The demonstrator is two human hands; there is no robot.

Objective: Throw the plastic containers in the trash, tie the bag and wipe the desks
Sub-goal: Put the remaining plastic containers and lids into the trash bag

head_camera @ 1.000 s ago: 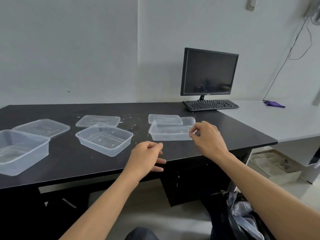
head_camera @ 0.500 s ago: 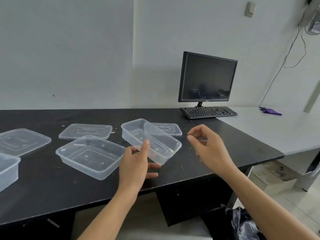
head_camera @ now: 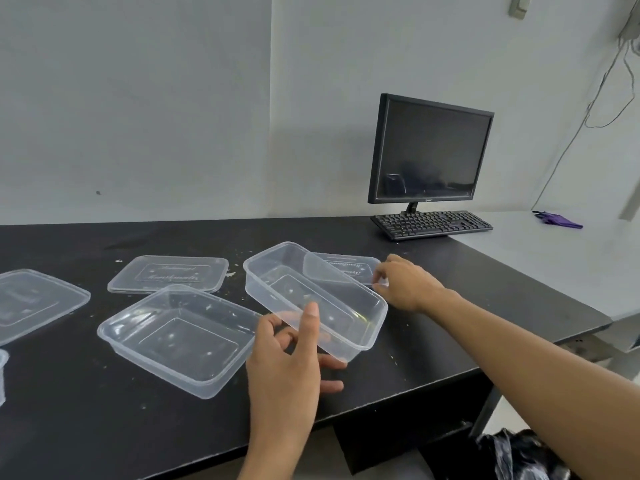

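At the far left a clear lid [head_camera: 38, 299] lay flat on the black tabletop [head_camera: 69, 427], then a second lid [head_camera: 169, 274] with an open container [head_camera: 176, 337] just in front of it. My left hand [head_camera: 287, 368] gripped the tilted container [head_camera: 294, 278], thumb over its near long rim and fingers beneath, holding it raised off the surface. I judged it light, thin and springy, slick where smooth. The stiffer rim was therefore the place to take it, since squeezing the walls would likely buckle them. Behind it a third lid [head_camera: 346, 270] lay flat, and my right hand [head_camera: 405, 284] had its fingers curled at the lid's right corner. Whether they pinched it I could not tell. The black trash bag [head_camera: 519, 455] sat on the floor at lower right.
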